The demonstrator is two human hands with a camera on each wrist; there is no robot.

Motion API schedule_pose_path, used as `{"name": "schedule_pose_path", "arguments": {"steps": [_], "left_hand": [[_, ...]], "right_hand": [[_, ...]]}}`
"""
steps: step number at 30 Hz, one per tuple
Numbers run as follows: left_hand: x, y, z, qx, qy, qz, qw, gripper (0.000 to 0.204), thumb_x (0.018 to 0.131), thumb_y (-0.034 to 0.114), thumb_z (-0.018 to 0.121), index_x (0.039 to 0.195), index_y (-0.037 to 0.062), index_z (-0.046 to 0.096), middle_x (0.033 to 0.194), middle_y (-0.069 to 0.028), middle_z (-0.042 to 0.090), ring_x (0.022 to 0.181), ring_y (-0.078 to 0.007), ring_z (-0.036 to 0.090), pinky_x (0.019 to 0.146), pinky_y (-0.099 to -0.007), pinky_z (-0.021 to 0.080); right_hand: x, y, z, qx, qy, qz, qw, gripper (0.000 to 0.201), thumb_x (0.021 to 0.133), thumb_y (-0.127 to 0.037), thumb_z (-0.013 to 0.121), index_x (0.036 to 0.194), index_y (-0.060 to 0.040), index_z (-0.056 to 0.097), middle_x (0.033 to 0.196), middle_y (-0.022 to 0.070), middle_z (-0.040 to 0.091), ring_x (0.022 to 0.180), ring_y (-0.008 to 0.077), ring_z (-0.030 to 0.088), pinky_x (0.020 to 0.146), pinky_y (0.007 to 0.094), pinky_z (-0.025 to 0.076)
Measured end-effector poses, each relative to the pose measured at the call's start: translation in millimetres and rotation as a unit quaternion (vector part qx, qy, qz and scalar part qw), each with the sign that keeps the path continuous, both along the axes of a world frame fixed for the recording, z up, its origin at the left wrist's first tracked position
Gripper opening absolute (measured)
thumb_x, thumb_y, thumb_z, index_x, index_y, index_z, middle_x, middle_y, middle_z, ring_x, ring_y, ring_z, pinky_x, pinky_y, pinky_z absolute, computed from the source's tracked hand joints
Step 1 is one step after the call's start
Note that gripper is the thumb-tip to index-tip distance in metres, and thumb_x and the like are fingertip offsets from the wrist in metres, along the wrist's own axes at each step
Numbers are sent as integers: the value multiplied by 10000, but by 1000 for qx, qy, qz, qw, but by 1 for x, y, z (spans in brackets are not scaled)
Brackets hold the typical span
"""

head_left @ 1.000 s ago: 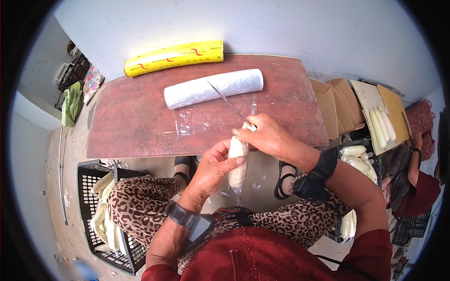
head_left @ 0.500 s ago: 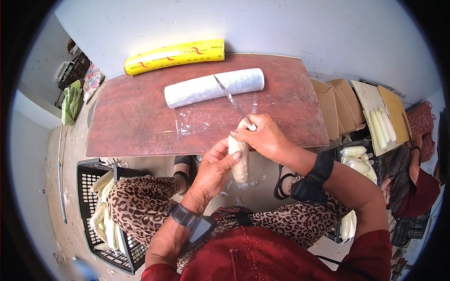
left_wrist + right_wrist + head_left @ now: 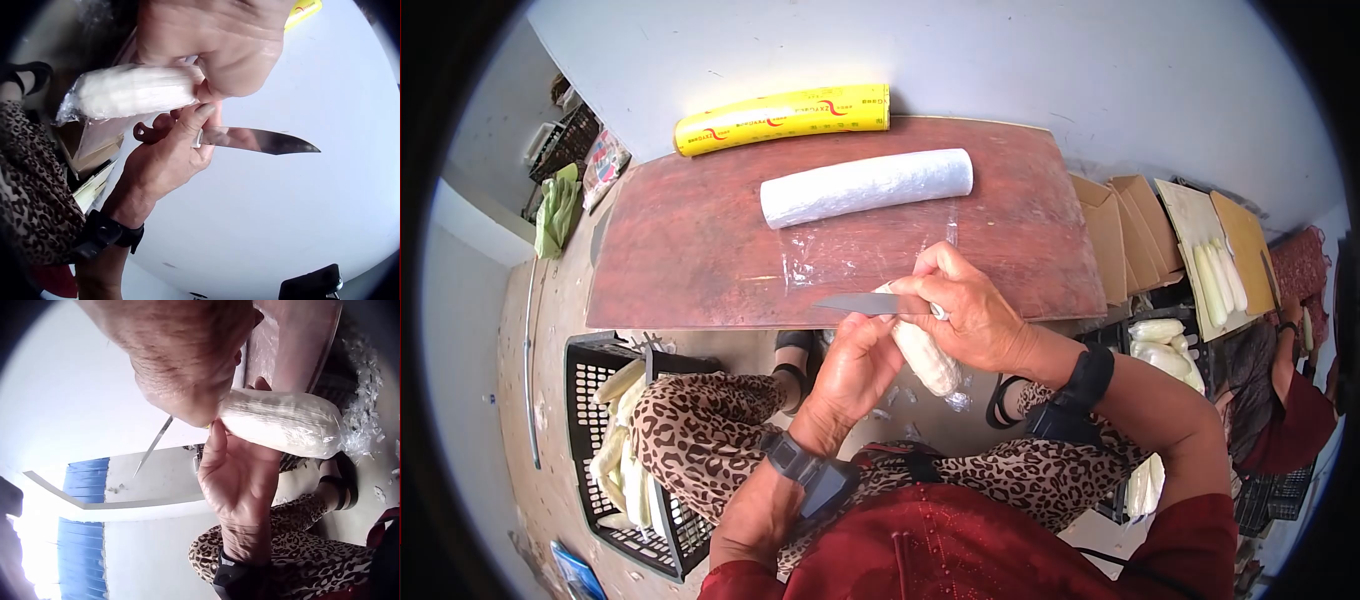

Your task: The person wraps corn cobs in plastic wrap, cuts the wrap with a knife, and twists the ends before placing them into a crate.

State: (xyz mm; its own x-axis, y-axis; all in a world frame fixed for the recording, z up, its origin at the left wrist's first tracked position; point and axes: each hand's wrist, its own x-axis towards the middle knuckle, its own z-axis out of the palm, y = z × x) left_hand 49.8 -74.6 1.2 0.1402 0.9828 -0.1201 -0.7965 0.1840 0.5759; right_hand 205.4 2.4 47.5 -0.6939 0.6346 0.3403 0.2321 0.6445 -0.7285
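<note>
A pale, film-wrapped corn ear (image 3: 927, 360) slants below the table edge, between both hands. My left hand (image 3: 855, 368) holds its upper part with thumb and fingers; the left wrist view shows the wrapped ear (image 3: 134, 92) with loose film at its end. My right hand (image 3: 975, 318) grips a knife, fingers curled round the handle, by the ear's upper end. The knife blade (image 3: 855, 303) points left, passing over the left fingertips. In the left wrist view the blade (image 3: 262, 140) stands clear of the ear. The ear's top end is mostly hidden by the fingers.
On the red table (image 3: 670, 240) lie a white film roll (image 3: 867, 187) and a yellow printed roll (image 3: 785, 120). A black crate (image 3: 586, 390) with ears stands lower left. Right are cardboard (image 3: 1135, 235), wrapped ears (image 3: 1157, 330) and another person's arm (image 3: 1284, 350).
The knife has swung from pointing up over the white roll to pointing left across the left fingertips. The ear's lower end has tilted to the right.
</note>
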Motion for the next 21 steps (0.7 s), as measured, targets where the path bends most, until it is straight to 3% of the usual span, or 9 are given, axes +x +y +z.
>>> {"name": "schedule_pose_path", "arguments": {"steps": [4, 7, 10, 12, 15, 19, 21], "left_hand": [[-4, 2, -8, -4, -105, -39, 994, 381, 961, 332, 552, 1224, 57, 547, 1205, -78, 593, 1147, -223, 555, 1035, -408, 413], [-2, -1, -6, -60, -26, -12, 998, 347, 960, 344, 559, 1161, 62, 567, 1175, -72, 599, 1131, -221, 558, 1026, -407, 421], [4, 1, 14, -110, -20, 27, 993, 293, 961, 316, 557, 1094, 55, 576, 1111, -79, 616, 1101, -232, 573, 1009, -417, 437], [-5, 4, 8, -91, -61, 54, 993, 255, 974, 258, 533, 1081, 28, 562, 1071, -104, 615, 1059, -260, 593, 989, -421, 460], [-18, 9, 7, -99, -106, 112, 983, 210, 966, 195, 532, 1053, 5, 552, 1005, -127, 616, 1027, -298, 601, 994, -446, 470], [-36, 16, 12, -116, -167, 179, 963, 171, 944, 139, 539, 1016, -15, 557, 977, -137, 610, 1009, -306, 594, 1026, -457, 459], [-43, 19, 10, -116, -198, 215, 949, 158, 937, 114, 536, 999, -30, 556, 977, -143, 608, 1005, -309, 591, 1038, -459, 452]], "right_hand": [[-3, -9, 5, -40, -25, 4, 999, 239, 850, -70, 661, 1084, -20, 651, 1000, 116, 495, 911, 241, 572, 798, 340, 482], [-4, -16, 5, -103, -30, -12, 994, 210, 882, -81, 640, 1083, -20, 648, 985, 81, 537, 917, 180, 573, 806, 311, 476], [-5, -10, -1, -206, 14, -50, 977, 184, 910, -98, 617, 1068, -8, 646, 910, 40, 591, 845, 123, 578, 757, 290, 481], [-2, -5, 4, -287, 25, -69, 955, 183, 923, -116, 614, 1061, -1, 649, 851, 13, 620, 795, 88, 575, 719, 274, 482], [6, 1, 14, -300, 10, -63, 952, 168, 911, -132, 604, 972, 7, 677, 808, 24, 671, 791, 95, 610, 694, 292, 508], [18, 5, 19, -341, -33, -60, 938, 222, 930, -208, 633, 970, 3, 688, 814, 0, 645, 787, 66, 571, 713, 259, 487], [20, 2, 32, -365, -46, -54, 928, 264, 913, -224, 666, 1065, -8, 656, 829, 9, 641, 783, 67, 571, 703, 241, 478]]}}
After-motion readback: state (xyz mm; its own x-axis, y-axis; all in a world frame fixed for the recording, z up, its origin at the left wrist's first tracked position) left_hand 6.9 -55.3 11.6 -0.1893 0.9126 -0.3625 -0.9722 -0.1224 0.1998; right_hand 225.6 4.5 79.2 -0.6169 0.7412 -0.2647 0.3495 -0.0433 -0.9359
